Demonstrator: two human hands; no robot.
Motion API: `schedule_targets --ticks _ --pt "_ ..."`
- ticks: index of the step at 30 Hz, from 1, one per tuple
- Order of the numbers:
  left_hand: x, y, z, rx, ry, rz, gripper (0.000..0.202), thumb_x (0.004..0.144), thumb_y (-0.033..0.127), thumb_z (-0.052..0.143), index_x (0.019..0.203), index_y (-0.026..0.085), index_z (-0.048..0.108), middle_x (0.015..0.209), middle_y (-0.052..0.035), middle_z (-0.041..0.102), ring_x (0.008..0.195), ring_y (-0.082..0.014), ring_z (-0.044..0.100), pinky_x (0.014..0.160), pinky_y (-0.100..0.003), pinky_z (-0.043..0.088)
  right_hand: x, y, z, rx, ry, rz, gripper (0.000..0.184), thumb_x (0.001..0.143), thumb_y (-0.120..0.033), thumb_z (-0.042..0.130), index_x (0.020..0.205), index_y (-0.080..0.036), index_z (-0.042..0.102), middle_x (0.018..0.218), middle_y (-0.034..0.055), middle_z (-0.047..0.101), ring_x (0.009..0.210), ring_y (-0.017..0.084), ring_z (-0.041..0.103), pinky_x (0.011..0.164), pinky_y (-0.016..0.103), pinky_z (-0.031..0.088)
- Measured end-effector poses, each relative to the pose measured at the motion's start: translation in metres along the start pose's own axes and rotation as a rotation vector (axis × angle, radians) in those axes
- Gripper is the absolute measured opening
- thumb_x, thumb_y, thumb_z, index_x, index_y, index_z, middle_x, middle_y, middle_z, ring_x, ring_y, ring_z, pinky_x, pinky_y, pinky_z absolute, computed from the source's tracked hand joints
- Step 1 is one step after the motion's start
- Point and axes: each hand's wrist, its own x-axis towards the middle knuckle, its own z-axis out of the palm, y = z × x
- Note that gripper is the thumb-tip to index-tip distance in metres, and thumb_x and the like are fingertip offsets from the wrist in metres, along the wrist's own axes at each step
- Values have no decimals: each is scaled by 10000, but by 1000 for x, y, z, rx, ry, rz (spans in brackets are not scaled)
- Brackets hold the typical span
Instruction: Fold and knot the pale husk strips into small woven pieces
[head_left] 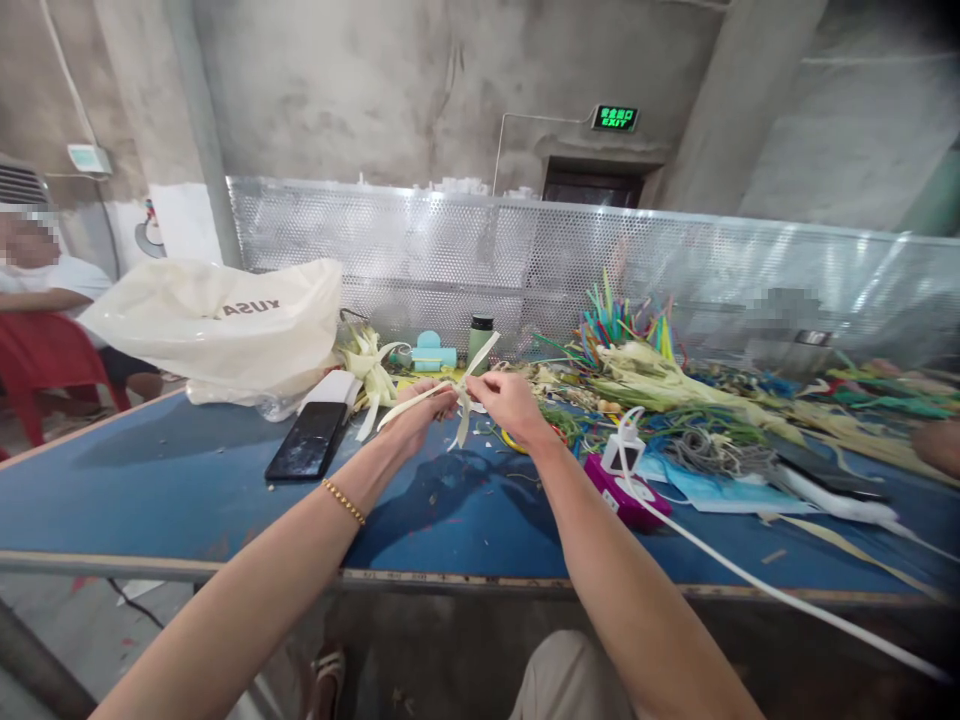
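Both forearms stretch forward over the blue table (172,490), meeting above its middle. The left hand (420,405), a beaded bracelet (344,501) on its wrist, is curled with its fingers closed around pale leaf strips (457,395); the right hand (510,400) faces it, thumb and fingers pinching the same strips from the other side, so the two hands almost touch. The strips are cream-yellow, flat and narrow, crossed into a small knot between the hands, with loose ends sticking up toward the back and hanging down toward the table. They are held in the air just above the tabletop. A black phone (307,441) lies left of the hands, a white plastic bag (225,320) behind it, and a heap of leaves and coloured strips (645,370) spreads out to the right
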Motion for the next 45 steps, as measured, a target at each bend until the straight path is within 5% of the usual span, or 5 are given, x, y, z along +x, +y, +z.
schedule_targets --ticks 10,19,33,38,45 --pt "-7 13 3 107 -190 92 166 753 305 632 692 151 632 650 -28 605 596 -125 532 536 -243 366 -4 -5 12 106 -92 -21 220 805 -290 582 646 -146 636 647 32 682 575 119 563 565 214 406" --pt "-7 9 3 89 -74 74 159 729 274 655 661 150 583 571 -6 575 505 -104 507 486 -237 328 -6 -8 17 16 -131 12 147 719 -129 531 595 -166 601 548 -9 616 528 105 537 516 194 372" --pt "0 13 -7 -119 -27 -33 194 661 210 741 600 147 568 569 21 496 516 -72 438 525 -221 341 -9 -13 17 125 -286 91 214 795 -214 581 585 -173 583 522 -7 617 457 119 563 464 211 407" --pt "-3 16 -5 -21 -118 28 241 676 303 772 633 145 594 606 10 510 533 -74 434 511 -228 314 -1 -6 -3 84 32 -48 312 839 -406 580 695 -147 679 643 36 674 601 143 598 565 232 425" --pt "-6 16 -2 -39 -181 -106 223 625 230 808 742 131 646 700 -14 576 603 -84 504 576 -229 368 3 -2 -6 134 -3 -151 232 828 -301 596 767 -130 740 786 74 728 763 189 656 702 267 465"
